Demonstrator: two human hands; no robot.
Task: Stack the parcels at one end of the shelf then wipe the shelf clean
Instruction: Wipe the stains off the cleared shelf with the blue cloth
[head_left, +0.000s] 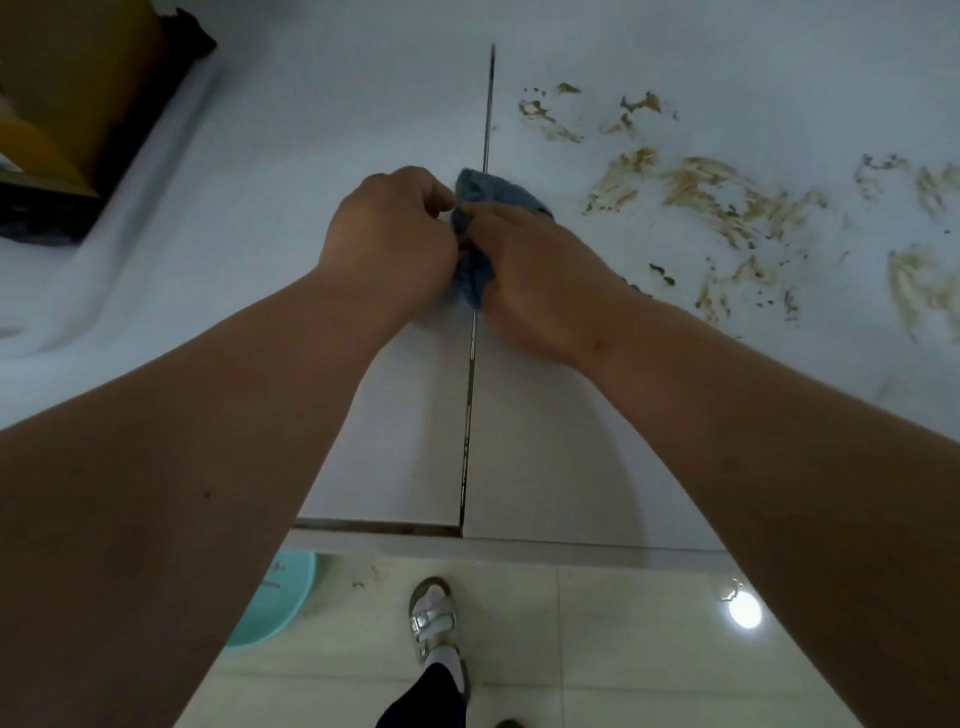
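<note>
Blue cloth (470, 192) gripped by left hand (387, 239) and right hand (535, 275), brown smears (717, 197) right of cloth, on shelf (311, 130)

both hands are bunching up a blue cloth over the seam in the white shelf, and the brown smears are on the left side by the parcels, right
Not quite: the brown smeared stains lie to the right of the seam, away from the brown cardboard parcels at far left. The head view shows it. The left hand and right hand do hold the blue terry cloth over the white shelf.

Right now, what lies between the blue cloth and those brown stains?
Head view: only bare white shelf separates the blue cloth, held by both hands, from the brown stains.
</note>
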